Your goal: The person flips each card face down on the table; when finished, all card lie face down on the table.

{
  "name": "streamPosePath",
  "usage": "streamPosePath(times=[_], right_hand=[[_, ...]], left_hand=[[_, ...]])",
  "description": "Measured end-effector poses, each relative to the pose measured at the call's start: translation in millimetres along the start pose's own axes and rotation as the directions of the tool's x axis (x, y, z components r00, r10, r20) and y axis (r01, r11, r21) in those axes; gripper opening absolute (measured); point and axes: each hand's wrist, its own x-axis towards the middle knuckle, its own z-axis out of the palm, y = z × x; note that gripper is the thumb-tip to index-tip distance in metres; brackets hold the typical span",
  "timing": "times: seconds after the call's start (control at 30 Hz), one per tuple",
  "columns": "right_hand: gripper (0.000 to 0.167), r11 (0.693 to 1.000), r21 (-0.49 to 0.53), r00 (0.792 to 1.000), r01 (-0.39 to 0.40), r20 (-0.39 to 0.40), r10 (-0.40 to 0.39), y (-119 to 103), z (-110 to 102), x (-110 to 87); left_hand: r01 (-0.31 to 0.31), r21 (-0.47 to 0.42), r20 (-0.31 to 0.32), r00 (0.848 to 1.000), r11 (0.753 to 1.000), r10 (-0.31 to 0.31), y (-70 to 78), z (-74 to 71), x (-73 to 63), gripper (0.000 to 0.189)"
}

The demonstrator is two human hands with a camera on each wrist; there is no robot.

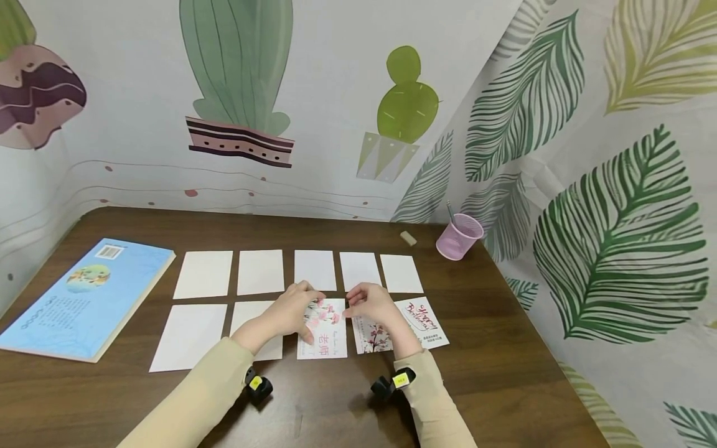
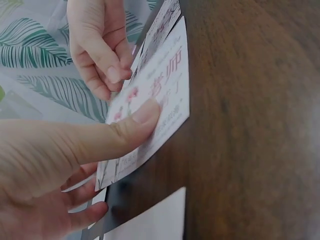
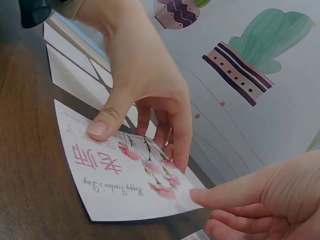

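A Teacher's Day card, printed with pink flowers and red characters, lies between my hands in the lower row. My left hand grips it from the left, thumb on the printed face and fingers round its far edge. At the upper right corner, my right hand pinches the card between its thumb, seen on the corner in the right wrist view, and curled fingers. Beneath the right hand is a card with blossom branches, partly hidden. Beside it lies a "Happy Birthday" card. A blank white card sits under the left wrist.
Several blank cards form a back row, and another lies at the front left. A blue book rests at the table's left. Toward the back right are an eraser and a pink pen cup with a pencil.
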Motion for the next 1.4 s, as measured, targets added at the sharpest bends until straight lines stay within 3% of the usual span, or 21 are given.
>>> streamPosePath(times=[0.13,0.37,0.7,0.87,1.0,1.1,1.27,1.4], right_hand=[[0.037,0.998,0.062,0.999,-0.026,0.021,0.025,2,0,1.4],[0.049,0.973,0.216,0.981,-0.079,0.192,0.037,5,7,2.1],[0.040,0.923,0.375,0.966,-0.086,0.257,-0.015,5,12,3.7],[0.039,0.905,0.422,0.975,-0.058,0.219,-0.040,7,10,5.2],[0.037,0.899,0.438,0.988,-0.028,0.150,-0.042,5,7,5.2],[0.038,0.897,0.442,0.994,0.006,0.093,-0.053,-1,6,3.6],[0.036,0.885,0.464,0.997,0.047,0.034,-0.071,-13,7,2.5],[0.034,0.872,0.484,0.996,0.073,0.009,-0.088,-19,9,1.9]], left_hand=[[0.001,-0.024,-0.037,0.999,1.000,-0.001,-1.3,0.7,-1.7,0.088],[0.021,-0.077,-0.078,0.997,0.997,-0.027,-5.1,1.5,-3.5,0.091],[0.000,-0.097,-0.148,0.989,0.995,-0.015,-7.3,-2.1,-3.6,0.091],[0.011,-0.162,-0.216,0.975,0.987,-0.046,-4.4,-6.3,-6.5,0.091],[0.027,-0.229,-0.363,0.925,0.973,-0.111,5.9,-11.6,-8.8,0.071],[0.031,-0.288,-0.418,0.895,0.957,-0.155,16.7,-13.4,-9.1,0.048],[0.044,-0.408,-0.383,0.899,0.912,-0.215,32.0,-13.3,-7.1,0.028],[0.054,-0.412,-0.391,0.891,0.910,-0.230,38.9,-14.2,-4.9,0.030]])
